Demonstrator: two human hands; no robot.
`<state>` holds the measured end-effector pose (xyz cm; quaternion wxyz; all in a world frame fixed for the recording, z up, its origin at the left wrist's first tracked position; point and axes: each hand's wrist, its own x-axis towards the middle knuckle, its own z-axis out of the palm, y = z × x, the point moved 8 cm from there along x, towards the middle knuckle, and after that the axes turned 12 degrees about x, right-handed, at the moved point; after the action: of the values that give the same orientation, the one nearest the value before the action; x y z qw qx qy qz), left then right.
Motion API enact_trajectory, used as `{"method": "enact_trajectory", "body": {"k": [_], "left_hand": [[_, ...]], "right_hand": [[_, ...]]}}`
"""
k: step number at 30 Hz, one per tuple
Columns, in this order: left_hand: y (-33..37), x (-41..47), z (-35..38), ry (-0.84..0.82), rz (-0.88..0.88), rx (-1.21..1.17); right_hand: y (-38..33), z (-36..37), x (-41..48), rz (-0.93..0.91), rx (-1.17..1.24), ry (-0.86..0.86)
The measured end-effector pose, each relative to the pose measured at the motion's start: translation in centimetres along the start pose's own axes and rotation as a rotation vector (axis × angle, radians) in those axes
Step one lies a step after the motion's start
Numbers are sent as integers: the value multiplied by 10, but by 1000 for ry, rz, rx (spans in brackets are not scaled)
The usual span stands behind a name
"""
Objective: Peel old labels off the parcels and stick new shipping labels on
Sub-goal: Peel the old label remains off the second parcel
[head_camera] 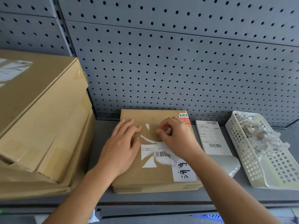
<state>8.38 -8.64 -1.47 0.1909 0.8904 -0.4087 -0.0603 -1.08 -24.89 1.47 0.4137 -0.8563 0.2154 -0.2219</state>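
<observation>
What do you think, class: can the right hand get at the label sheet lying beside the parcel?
Probably yes: the label sheet lies uncovered just right of the parcel, near the right hand, which pinches a label scrap it would have to drop first.

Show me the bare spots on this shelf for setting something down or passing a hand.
Bare shelf runs between the stacked boxes and the parcel, and along the front edge before the parcel. Crowded on the right: the label sheets and the basket leave only a slit. The left hand presses the parcel top; the right hand pinches its old label.
</observation>
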Motion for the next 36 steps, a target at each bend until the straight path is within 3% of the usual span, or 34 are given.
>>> {"method": "enact_trajectory", "body": {"k": [6,11,23,28,36], "left_hand": [[-1,0,1,3,0,2],[0,0,0,-1,-6,-2],[-1,-1,0,-19,-16,2],[-2,0,2,-19,-8,0],[-3,1,3,-11,3,-13]], "right_hand": [[-7,13,0,-129,-208,4],[-5,11,0,-106,-237,34],[11,-43,3,121,127,231],[10,-64,-4,202,489,204],[22,-90,-17,264,573,213]]}}
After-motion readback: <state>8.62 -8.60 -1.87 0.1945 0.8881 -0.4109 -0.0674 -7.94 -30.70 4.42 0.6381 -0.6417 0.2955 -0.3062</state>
